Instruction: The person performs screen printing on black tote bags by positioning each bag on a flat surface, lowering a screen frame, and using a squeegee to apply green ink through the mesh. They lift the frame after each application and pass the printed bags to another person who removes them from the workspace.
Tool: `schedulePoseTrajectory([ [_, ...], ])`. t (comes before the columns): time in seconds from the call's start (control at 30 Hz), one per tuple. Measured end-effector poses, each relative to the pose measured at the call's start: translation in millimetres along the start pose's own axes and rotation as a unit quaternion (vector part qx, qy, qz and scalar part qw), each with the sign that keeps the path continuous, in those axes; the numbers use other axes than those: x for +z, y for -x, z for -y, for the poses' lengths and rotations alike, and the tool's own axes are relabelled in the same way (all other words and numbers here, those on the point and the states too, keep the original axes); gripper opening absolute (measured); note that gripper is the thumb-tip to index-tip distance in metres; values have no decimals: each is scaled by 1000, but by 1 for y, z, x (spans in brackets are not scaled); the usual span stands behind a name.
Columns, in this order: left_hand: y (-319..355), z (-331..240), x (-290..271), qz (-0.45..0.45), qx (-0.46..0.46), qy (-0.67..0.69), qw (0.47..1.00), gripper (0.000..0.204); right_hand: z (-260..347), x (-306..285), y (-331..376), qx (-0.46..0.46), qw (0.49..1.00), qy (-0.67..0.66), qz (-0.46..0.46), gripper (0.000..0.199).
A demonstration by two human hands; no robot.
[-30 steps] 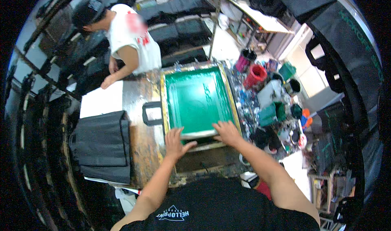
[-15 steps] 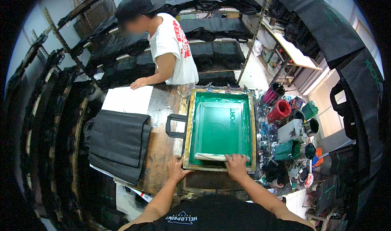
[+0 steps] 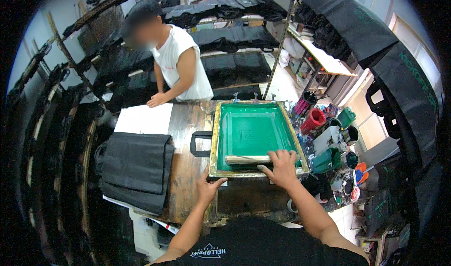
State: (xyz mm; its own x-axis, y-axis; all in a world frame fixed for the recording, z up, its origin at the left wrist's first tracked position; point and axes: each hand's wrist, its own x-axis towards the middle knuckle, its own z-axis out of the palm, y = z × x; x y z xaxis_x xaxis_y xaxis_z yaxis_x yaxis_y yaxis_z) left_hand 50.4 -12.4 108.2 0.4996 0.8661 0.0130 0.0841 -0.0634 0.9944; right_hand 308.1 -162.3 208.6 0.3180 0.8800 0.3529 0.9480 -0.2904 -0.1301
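A screen-printing frame (image 3: 216,134) with a yellow-stained rim lies before me, its mesh coated with green ink (image 3: 253,130). Its near edge looks slightly raised. Inside that edge rests a squeegee (image 3: 246,159) with a pale wooden handle. My right hand (image 3: 283,169) has its fingers over the squeegee's right end, the thumb against the near rim. At the near left corner is my left hand (image 3: 206,191), thumb and fingers spread; whether it touches the rim is unclear. A black bag handle (image 3: 201,144) sticks out left of the frame; whatever lies beneath the mesh is hidden.
Stacked black bags (image 3: 136,165) and a white sheet (image 3: 143,119) lie on the table's left. A co-worker (image 3: 181,64) stands across the table. Ink containers, including a red tub (image 3: 314,120) and a green one (image 3: 325,161), crowd the right edge. Racks of black bags surround the table.
The frame's near edge has risen, and the squeegee sits farther up in view. My right hand has shifted with them. The dark lettering on the mesh is now barely visible. The co-worker has turned.
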Motion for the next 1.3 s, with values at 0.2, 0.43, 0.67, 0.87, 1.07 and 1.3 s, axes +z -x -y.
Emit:
schedulePoseTrajectory([
  [0.2,-59,-93,20,-65,78,71,992,74,-13,-50,-76,-21,990,85,-114,52],
  [0.43,-94,8,31,-88,74,-273,955,99,-34,-90,-171,-23,986,60,-154,49],
  [0.67,-37,100,34,0,-131,-415,900,61,-41,-104,-208,-6,988,18,-154,50],
  [0.87,-75,69,28,-88,78,-252,961,28,-49,-102,-225,-12,987,21,-156,53],
  [1.07,-142,-44,-85,-37,2,-357,933,32,-49,-104,-220,12,992,23,-121,53],
  [1.3,-167,-10,-281,-182,5,-384,905,38,-37,-101,-203,7,991,28,-129,48],
])
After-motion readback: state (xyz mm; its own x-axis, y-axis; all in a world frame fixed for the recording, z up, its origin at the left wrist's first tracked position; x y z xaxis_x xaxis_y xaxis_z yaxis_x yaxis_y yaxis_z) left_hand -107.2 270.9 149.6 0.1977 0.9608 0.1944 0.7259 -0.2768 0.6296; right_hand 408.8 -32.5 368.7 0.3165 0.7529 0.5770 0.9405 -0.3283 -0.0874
